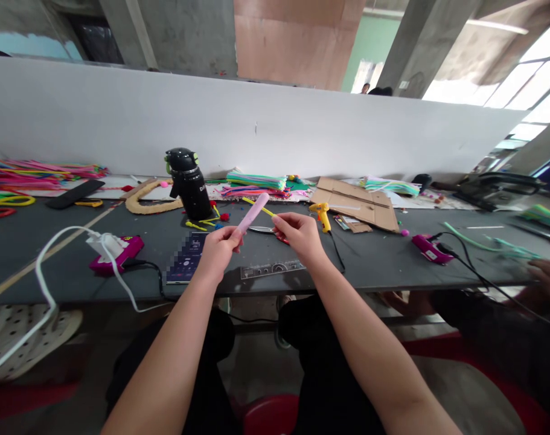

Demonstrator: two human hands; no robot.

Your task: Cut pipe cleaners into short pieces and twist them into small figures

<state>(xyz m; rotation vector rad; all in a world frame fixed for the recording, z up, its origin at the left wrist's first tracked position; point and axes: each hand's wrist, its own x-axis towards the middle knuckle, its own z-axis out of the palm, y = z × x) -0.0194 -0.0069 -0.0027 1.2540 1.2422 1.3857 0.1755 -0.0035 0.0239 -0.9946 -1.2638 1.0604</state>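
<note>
My left hand [221, 249] is closed around the lower end of a pale pink stick with a rounded tip [253, 212], which tilts up to the right. My right hand [297, 234] pinches a thin yellow pipe cleaner [266, 211] that slants up to the left and crosses the pink stick; whether the two touch, I cannot tell. Below the hands lies a clear ruler [272, 269]. Scissors [261, 229] rest on the table just behind my right hand, partly hidden by it. A yellow glue gun [320, 216] stands to the right of that hand.
Left of my hands are a phone [186, 258], a black bottle [191, 187] and a magenta power strip [117, 255]. Pipe cleaner bundles [256, 180] and cardboard [354, 204] line the white partition [256, 121]. Another magenta power strip [432, 249] and a co-worker's hand [549, 272] are at the right.
</note>
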